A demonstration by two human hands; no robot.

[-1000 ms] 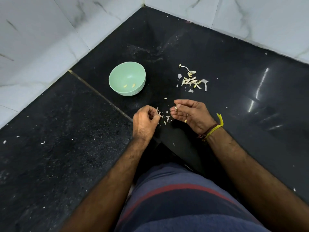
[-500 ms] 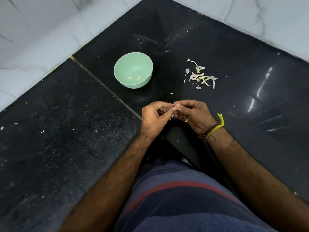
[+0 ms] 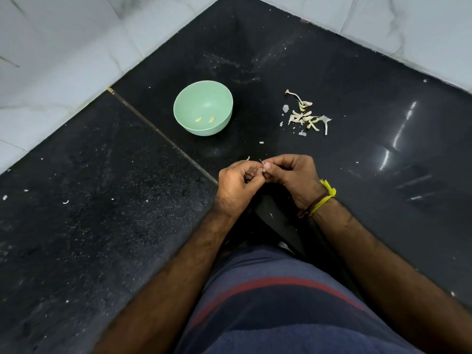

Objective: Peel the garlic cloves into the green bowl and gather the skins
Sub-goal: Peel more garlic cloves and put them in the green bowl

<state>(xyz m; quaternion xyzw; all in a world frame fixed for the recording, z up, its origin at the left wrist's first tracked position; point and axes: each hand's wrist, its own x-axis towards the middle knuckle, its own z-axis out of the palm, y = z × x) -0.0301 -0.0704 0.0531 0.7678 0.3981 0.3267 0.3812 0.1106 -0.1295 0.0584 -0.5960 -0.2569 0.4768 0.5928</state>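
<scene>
Pinching small garlic clove (image 3: 262, 167) btwn fingertips, both hands meeting: left hand (image 3: 238, 186) & right hand (image 3: 293, 178) curled on it | green bowl (image 3: 203, 108) on black surface (image 3: 102, 226) ahead-left of hands, 2 peeled cloves (image 3: 204, 119) inside | pile of skins & cloves (image 3: 305, 116) ahead-right of hands, apart from bowl

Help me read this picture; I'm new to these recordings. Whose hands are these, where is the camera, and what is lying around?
There is no machine here: a person wears a camera on the head, looking down at their own hands. The left hand and right hand meet over a black stone floor, pinching a small garlic clove between the fingertips. A green bowl ahead holds two peeled cloves. To its right lies a pile of garlic cloves and skins.
</scene>
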